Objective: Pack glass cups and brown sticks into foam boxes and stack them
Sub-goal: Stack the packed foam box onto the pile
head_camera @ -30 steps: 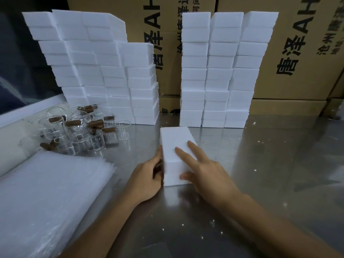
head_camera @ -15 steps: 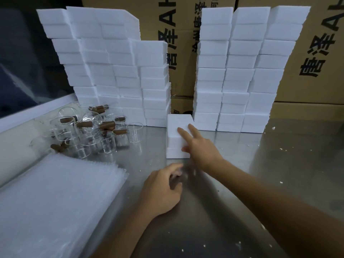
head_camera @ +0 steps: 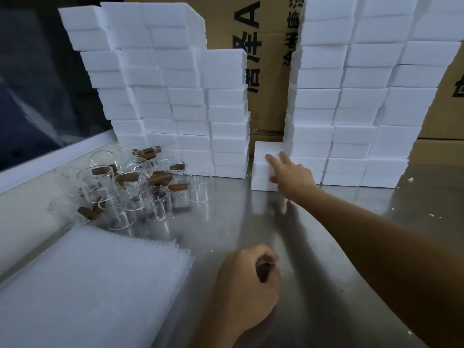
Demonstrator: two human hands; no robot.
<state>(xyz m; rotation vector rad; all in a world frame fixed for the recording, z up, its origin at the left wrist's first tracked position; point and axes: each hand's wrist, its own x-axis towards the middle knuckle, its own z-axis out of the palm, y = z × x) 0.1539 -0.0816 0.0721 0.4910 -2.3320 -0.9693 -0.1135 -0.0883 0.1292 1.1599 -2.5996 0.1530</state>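
Under the flat, open fingers of the right hand (head_camera: 292,174), the foam box (head_camera: 266,167) has slid back between the stacks; left hand (head_camera: 247,280), released, curls empty, so stacking is nearly done.

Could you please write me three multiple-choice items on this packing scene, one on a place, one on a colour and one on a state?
1. Where does the foam box under the right hand sit?
A. between the two foam stacks
B. on the bubble wrap
C. among the glass cups

2. What colour are the sticks among the glass cups?
A. white
B. brown
C. green

3. How is the left hand?
A. flat on a foam box
B. holding a cup
C. curled, near the table

Answers: 1 A, it fills the gap at the stacks' base; 2 B, they look brown; 3 C, its fingers are loosely closed, away from the box and cups.
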